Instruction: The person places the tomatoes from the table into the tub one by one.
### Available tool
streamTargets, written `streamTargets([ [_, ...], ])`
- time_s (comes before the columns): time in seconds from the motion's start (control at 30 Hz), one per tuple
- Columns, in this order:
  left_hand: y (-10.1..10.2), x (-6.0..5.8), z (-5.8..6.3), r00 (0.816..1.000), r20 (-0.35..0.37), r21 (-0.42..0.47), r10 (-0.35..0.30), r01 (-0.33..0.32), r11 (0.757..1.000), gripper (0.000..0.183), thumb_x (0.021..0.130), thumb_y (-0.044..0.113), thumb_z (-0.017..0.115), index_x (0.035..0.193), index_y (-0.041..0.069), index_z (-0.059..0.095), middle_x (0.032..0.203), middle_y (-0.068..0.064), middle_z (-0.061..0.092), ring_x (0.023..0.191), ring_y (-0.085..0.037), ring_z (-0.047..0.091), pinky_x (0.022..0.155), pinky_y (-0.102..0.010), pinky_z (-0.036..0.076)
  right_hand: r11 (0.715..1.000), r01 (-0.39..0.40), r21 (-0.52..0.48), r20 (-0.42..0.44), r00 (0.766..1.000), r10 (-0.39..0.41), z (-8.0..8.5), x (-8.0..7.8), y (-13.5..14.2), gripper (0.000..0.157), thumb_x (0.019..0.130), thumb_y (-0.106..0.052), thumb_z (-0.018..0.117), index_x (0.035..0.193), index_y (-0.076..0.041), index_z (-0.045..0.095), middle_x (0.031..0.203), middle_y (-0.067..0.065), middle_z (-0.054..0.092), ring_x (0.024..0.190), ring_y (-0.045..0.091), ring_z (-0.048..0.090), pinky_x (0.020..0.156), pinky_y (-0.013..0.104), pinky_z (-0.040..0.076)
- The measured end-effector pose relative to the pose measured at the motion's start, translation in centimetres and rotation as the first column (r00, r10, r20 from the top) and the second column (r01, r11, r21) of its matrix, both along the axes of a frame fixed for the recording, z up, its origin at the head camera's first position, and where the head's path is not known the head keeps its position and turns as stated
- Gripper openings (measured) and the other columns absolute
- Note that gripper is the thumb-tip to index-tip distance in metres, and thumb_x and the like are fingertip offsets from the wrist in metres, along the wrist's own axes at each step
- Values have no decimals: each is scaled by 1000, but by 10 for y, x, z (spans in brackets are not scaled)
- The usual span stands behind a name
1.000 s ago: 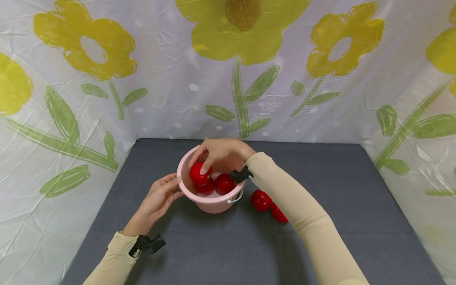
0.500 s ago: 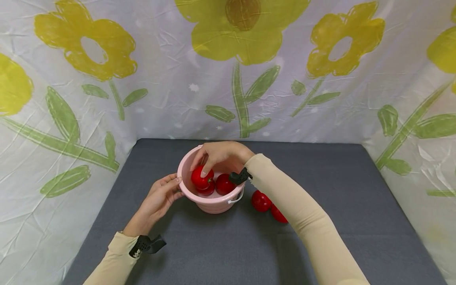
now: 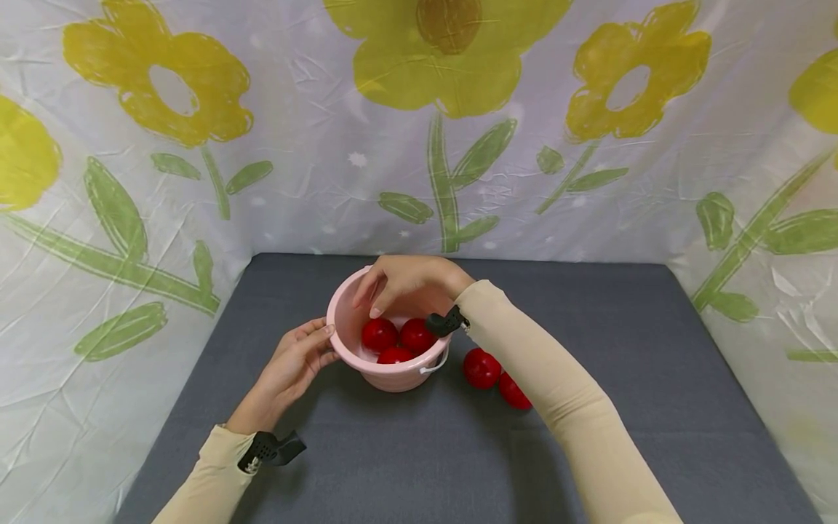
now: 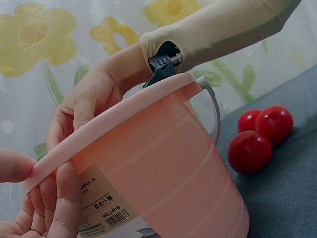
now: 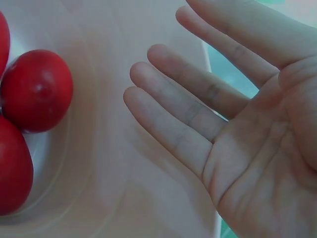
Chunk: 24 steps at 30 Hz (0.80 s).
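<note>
A pink bucket (image 3: 393, 379) stands on the dark table with several glossy red tomatoes (image 3: 380, 335) at its bottom. With the thumb outside and fingers under the rim, my left hand (image 3: 300, 358) pinches the bucket's left edge. The left wrist view has that hand (image 4: 47, 198) beside the bucket's paper label (image 4: 106, 208). My right hand (image 3: 409, 280) reaches over the far rim into the bucket, above the tomatoes. In the right wrist view its palm (image 5: 242, 124) faces the camera, fingers spread and nearly straight, holding nothing, apart from a tomato (image 5: 39, 90).
Right of the bucket lie more red tomatoes (image 3: 481, 368), partly hidden by the right sleeve (image 3: 563, 393); the left wrist view shows three there (image 4: 250, 152). The bucket's pale handle (image 3: 434, 362) hangs at its right. A flower-printed curtain (image 3: 314, 182) borders the table.
My right hand has lowered a tomato into the bucket and let it go, then lifted slightly. The tomatoes inside have shifted. My left hand has stayed on the rim.
</note>
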<state>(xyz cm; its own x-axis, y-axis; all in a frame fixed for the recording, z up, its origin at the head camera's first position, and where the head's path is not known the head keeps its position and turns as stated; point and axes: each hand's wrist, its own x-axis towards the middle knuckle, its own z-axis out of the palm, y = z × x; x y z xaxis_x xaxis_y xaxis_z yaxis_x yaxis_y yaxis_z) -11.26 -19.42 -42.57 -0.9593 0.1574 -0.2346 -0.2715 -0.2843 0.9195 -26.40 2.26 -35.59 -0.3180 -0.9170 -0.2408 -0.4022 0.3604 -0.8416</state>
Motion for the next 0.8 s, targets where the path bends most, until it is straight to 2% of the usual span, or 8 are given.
streamTargets([
  [0.07,0,0,0,1000,2,4,3,-3,1000,24,102,13,53,123,4,46,104,1,64,85,-6,64,74,-19,59,1000,3,-15,6,1000,-3,1,0,2,37,86,-14,74,123,-12,70,123,8,70,120,31,58,94,31,55],
  [0.2,1,0,0,1000,4,19,6,-6,1000,22,102,12,53,121,4,46,103,1,63,83,-5,64,73,-18,59,999,-8,-32,-55,998,6,5,0,8,37,87,-15,74,123,-10,69,124,9,70,119,30,60,96,29,54],
  [0.4,0,0,0,1000,-4,33,5,-5,999,26,102,11,52,124,0,45,102,1,64,83,-6,64,72,-18,59,997,4,-73,-102,995,-11,20,-4,25,40,87,-11,74,125,-4,67,127,19,67,118,35,62,100,29,53],
  [0.6,0,1,0,1000,-10,30,8,-8,1000,26,102,11,53,124,-1,46,102,1,65,82,-6,64,72,-18,59,990,101,-94,-108,988,-111,36,-5,56,38,88,-8,72,125,-4,67,126,15,68,119,36,63,98,33,55],
  [0.8,1,1,0,1000,-7,17,16,-16,1000,29,101,11,54,125,-2,45,102,1,65,82,-6,64,72,-18,59,975,198,-101,-101,973,-208,42,-3,94,41,87,-7,74,127,-2,65,127,21,66,116,34,64,95,38,56],
])
